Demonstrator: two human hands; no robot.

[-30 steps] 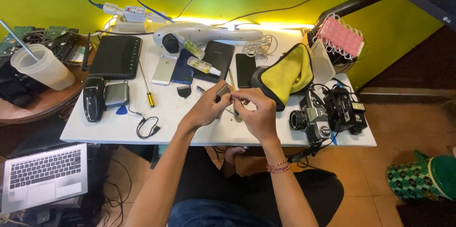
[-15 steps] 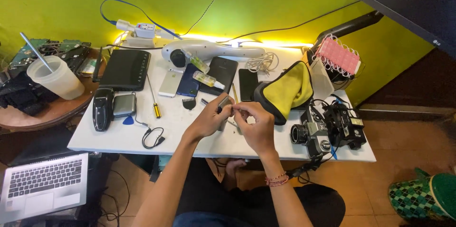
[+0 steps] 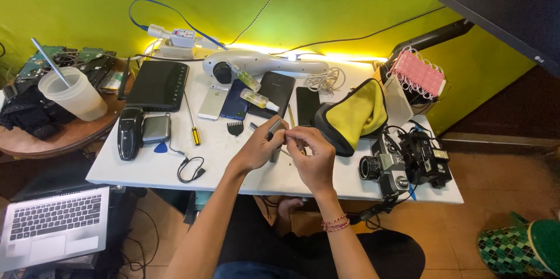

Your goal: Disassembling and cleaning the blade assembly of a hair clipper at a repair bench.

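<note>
Hands: you have two over the front middle of the white bench [image 3: 146, 168], your left hand [image 3: 259, 149] and your right hand [image 3: 312, 159], close together and almost touching.
Left fingers: curled shut around a small grey tool [image 3: 274, 133], which stands tilted, its upper end poking above your fingers.
Right fingers: bent and pinched in toward the same grey tool; whether they grip it or a small part beside it, you cannot tell from here.
Grey tool: one, held just above the bench, in front of the phones.
Phones: four lie flat in a row behind your hands, one silver [image 3: 211, 103], one dark blue [image 3: 234, 103], one large black [image 3: 276, 89], one slim black [image 3: 307, 105].
Small bottles: two, pale with yellowish liquid, lying across the phones [image 3: 259, 100] and [image 3: 245, 76].
Cameras: two, side by side at the right edge of the bench [image 3: 385, 169] and [image 3: 429, 158].
Screwdriver: one, yellow-handled [image 3: 192, 121], lying left of the phones.
Yellow cloth pouch: one [image 3: 354, 117], just right of your right hand, open and dark-rimmed.
Black comb head: one [image 3: 235, 129], near your left hand.
Plastic cup: one, with a straw [image 3: 73, 93], on the round side table, well apart to the left.
Laptop: one [image 3: 53, 226], below the bench on the left.
</note>
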